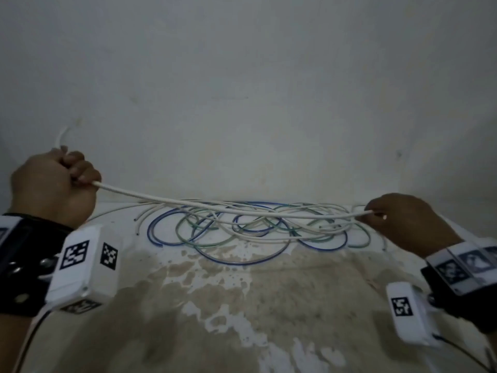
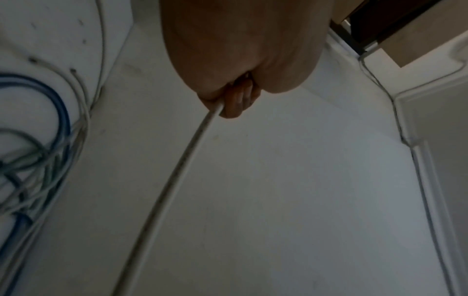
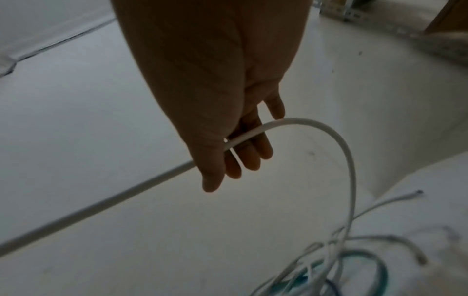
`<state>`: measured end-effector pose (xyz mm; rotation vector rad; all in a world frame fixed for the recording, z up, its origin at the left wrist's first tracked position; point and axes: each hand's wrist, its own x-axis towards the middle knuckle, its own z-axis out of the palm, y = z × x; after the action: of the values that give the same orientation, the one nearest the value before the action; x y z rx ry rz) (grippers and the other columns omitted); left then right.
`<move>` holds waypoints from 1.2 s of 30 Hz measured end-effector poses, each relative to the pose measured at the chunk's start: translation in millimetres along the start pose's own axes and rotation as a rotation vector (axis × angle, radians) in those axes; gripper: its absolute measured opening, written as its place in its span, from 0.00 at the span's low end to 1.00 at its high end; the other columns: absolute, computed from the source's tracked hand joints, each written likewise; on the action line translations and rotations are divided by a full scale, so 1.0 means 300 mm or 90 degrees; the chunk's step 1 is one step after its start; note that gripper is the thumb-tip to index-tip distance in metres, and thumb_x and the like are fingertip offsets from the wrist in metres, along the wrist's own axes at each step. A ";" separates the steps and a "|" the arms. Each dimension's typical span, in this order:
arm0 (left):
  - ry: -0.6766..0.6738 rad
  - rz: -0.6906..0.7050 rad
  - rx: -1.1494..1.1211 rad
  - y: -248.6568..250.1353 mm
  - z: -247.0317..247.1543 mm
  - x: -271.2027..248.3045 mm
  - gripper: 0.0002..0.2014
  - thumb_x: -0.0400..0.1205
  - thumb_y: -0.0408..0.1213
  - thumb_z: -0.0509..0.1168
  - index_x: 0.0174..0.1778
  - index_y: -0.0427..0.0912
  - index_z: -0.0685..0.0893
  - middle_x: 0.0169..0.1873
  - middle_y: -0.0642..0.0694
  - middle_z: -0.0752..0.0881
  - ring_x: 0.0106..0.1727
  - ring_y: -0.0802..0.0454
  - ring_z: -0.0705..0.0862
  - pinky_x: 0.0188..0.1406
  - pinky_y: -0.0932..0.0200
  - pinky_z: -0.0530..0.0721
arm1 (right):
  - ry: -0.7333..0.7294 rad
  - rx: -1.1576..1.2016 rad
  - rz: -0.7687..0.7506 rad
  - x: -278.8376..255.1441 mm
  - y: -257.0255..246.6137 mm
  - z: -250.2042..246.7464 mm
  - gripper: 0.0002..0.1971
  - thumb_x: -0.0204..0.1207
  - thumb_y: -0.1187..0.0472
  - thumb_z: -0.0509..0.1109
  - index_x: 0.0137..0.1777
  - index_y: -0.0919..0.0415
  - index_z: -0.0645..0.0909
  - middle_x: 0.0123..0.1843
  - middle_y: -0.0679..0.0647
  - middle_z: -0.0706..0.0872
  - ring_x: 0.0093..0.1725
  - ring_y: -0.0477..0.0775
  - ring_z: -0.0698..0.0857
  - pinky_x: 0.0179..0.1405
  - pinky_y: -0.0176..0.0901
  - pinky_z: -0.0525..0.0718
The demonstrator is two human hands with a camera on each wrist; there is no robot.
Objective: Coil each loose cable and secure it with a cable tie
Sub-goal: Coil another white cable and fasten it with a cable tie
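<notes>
Pale plaster wall across the upper half of the head view; below it a stained, blotchy surface filling the lower half.

Along the middle band of the frame, against the wall: tangle of loose cables, white, blue and greenish loops crossing one another, several cut ends poking out at centre left. No cable tie to be seen in any view.

Stretched above the tangle from left to right: one white cable, sagging slightly in the middle.

Left hand, at left of frame, raised: fist closed round the white cable, a short free end sticking up above the knuckles toward the upper left.

Right hand, at right of frame, lower: white cable pinched between thumb and fingers, remaining fingers fairly straight. From the right wrist view, cable arching over past the fingers and dropping to the heap at lower right.

Step in hand, by judgement: singling one cable out and drawing it free of the pile, before any coiling. No loop formed yet, nothing tied.

Next move likely calls for: feeding length from right to left in even loops, gathered in the left fist; slow pulling, since the trailing part looks threaded among the other strands and could drag them along or snag.
</notes>
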<state>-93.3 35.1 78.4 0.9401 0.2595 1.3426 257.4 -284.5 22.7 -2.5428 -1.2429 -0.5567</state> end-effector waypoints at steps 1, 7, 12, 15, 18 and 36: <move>0.017 -0.016 0.022 -0.011 -0.008 0.002 0.11 0.59 0.40 0.63 0.31 0.47 0.66 0.16 0.57 0.69 0.16 0.62 0.67 0.18 0.70 0.67 | 0.012 -0.021 0.024 -0.002 0.036 -0.021 0.17 0.76 0.46 0.69 0.30 0.55 0.82 0.30 0.54 0.82 0.33 0.56 0.81 0.34 0.45 0.77; -0.044 -0.114 0.117 -0.071 0.062 -0.045 0.13 0.65 0.46 0.67 0.44 0.51 0.77 0.17 0.58 0.67 0.13 0.62 0.62 0.19 0.66 0.52 | 0.041 0.048 0.087 -0.028 0.099 -0.064 0.23 0.76 0.45 0.68 0.23 0.55 0.73 0.22 0.50 0.75 0.25 0.48 0.74 0.24 0.41 0.64; -0.211 -0.164 0.314 -0.164 0.190 -0.162 0.10 0.86 0.32 0.54 0.41 0.39 0.78 0.20 0.51 0.71 0.17 0.59 0.66 0.16 0.69 0.64 | 0.019 0.106 0.035 -0.005 -0.020 -0.048 0.16 0.77 0.46 0.68 0.31 0.52 0.77 0.28 0.42 0.76 0.30 0.37 0.72 0.27 0.32 0.64; -0.283 -0.230 0.328 -0.204 0.232 -0.237 0.10 0.86 0.32 0.52 0.43 0.40 0.77 0.22 0.50 0.68 0.19 0.57 0.61 0.17 0.68 0.59 | 0.050 0.174 0.029 0.020 -0.111 -0.058 0.21 0.81 0.51 0.64 0.26 0.55 0.71 0.26 0.48 0.75 0.29 0.41 0.72 0.26 0.38 0.62; -0.323 -0.263 0.343 -0.255 0.256 -0.305 0.09 0.88 0.37 0.53 0.46 0.41 0.77 0.22 0.51 0.66 0.21 0.56 0.60 0.18 0.67 0.60 | 0.127 0.279 -0.003 0.029 -0.217 -0.071 0.20 0.84 0.54 0.61 0.29 0.57 0.69 0.26 0.53 0.75 0.29 0.46 0.74 0.26 0.31 0.66; 0.029 -0.447 -0.183 -0.324 0.205 -0.265 0.11 0.87 0.26 0.52 0.42 0.34 0.77 0.26 0.41 0.85 0.24 0.52 0.83 0.24 0.64 0.86 | -0.187 0.608 -0.179 -0.195 -0.546 0.006 0.15 0.85 0.54 0.58 0.35 0.51 0.74 0.31 0.47 0.79 0.31 0.44 0.76 0.38 0.43 0.76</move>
<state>-4.7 -57.1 21.2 0.5009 0.3774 0.7247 94.7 -226.0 5.0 -1.6766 -1.4857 0.3362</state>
